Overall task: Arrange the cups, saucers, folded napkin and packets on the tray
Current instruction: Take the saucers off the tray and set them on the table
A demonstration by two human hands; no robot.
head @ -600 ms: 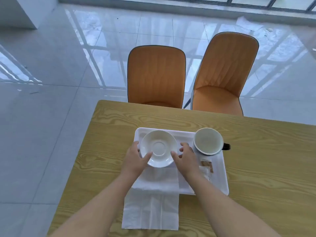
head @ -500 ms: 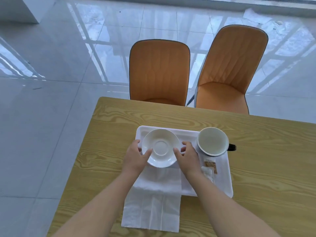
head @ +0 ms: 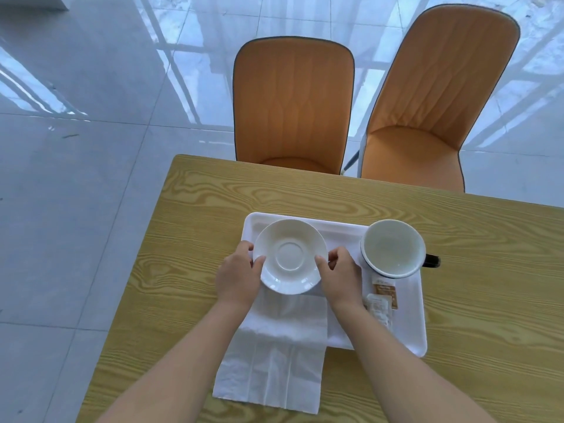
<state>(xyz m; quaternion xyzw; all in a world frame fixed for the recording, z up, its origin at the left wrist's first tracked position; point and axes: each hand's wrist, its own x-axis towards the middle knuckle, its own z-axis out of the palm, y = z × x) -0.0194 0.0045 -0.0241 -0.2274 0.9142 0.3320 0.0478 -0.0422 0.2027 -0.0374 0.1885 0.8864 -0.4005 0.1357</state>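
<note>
Wooden table (head: 189,239), saucer (head: 290,256) hiding tray (head: 409,331) corner

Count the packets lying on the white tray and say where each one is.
2. A brown packet lies on the tray just this side of the cup; a pale packet overlaps its near left corner, beside the right hand. More could hide under them.
</note>
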